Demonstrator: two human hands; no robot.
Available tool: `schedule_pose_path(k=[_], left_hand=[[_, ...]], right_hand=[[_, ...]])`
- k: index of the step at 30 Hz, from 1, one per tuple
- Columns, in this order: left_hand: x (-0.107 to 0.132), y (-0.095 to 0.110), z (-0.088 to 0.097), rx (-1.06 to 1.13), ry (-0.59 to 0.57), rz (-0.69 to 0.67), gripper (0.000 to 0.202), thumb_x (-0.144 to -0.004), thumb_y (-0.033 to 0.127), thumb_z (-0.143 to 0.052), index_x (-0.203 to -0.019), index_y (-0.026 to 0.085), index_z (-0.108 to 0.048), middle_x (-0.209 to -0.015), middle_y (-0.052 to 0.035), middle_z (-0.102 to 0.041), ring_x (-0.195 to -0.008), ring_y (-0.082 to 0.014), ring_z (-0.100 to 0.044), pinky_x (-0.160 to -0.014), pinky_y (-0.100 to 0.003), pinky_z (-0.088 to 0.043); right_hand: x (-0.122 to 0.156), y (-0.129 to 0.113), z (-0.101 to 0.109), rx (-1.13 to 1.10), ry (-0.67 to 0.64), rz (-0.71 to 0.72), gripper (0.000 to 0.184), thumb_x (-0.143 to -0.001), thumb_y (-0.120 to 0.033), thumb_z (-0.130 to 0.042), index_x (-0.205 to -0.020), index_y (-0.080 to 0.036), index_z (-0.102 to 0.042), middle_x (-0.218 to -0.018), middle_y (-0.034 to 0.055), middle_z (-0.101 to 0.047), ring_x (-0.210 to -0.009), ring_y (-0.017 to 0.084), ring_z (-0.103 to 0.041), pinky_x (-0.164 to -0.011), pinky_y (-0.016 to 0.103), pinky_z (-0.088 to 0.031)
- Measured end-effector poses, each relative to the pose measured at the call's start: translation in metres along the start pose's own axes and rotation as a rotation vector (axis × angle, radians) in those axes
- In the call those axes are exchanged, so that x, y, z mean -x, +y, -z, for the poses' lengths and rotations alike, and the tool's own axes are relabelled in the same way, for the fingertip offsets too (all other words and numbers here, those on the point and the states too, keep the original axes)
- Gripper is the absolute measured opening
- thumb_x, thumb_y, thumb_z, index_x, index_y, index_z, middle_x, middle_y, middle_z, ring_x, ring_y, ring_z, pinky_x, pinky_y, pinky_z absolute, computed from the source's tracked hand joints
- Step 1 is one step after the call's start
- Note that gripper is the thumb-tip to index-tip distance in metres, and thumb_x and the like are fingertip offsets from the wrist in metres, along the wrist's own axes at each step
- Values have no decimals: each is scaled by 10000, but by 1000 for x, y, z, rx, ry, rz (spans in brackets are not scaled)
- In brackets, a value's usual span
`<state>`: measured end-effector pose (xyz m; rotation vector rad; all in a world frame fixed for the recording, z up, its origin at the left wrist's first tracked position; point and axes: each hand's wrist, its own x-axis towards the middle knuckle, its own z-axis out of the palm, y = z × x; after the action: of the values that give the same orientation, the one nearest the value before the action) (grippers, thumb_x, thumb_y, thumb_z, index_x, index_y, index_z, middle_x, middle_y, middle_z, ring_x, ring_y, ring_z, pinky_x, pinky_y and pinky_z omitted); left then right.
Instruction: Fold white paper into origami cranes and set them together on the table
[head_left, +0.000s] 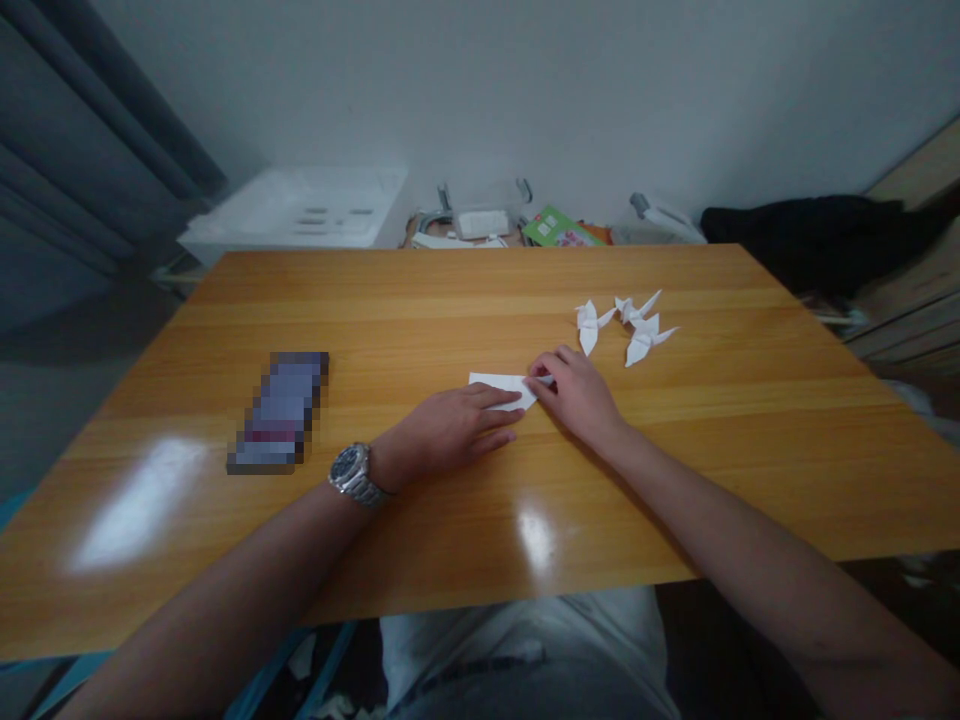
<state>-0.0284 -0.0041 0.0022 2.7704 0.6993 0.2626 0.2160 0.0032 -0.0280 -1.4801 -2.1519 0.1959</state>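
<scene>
A small white folded paper (499, 385) lies flat on the wooden table (420, 300). My left hand (450, 430), with a metal watch (352, 472) on the wrist, rests on the paper's near edge with fingers stretched flat. My right hand (574, 390) has its fingertips pressed together on the paper's right end. Three finished white paper cranes (626, 325) stand just beyond my right hand.
A blurred flat rectangular object (281, 410) lies on the table to the left. Behind the table are a white box (300, 210), a clear plastic container (484, 215), a green packet (559, 228) and dark cloth (817, 240) at right.
</scene>
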Motion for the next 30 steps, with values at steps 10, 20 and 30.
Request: schedule_pose_path(k=[10, 20, 30], left_hand=[[4, -2, -3, -55, 35, 72, 477, -1070, 506, -397, -1432, 259, -587, -1538, -66, -530, -1416, -244, -500, -1187, -429, -414], [3, -1, -1, -85, 59, 107, 472, -1072, 485, -400, -1438, 241, -570, -1509, -84, -551, -1368, -254, -536, -1146, -419, -449], [4, -2, -1, -70, 39, 118, 472, -1068, 473, -419, -1457, 240, -547, -1533, -90, -524, -1406, -253, -504, -1172, -416, -423]], right_hand=[[2, -4, 8, -61, 80, 29, 236, -1013, -354, -542, -1135, -221, -693, -1104, 114, -606, -1080, 288, -580, -975, 446, -475], [7, -1, 26, -32, -274, 356, 432, -1059, -418, -455, -1426, -249, -610, -1042, 98, -598, -965, 241, -560, -868, 391, -493], [6, 6, 35, 128, -367, 435, 458, -1046, -453, -472, -1478, -328, -560, -973, 81, -583, -910, 246, -505, -810, 374, -449]])
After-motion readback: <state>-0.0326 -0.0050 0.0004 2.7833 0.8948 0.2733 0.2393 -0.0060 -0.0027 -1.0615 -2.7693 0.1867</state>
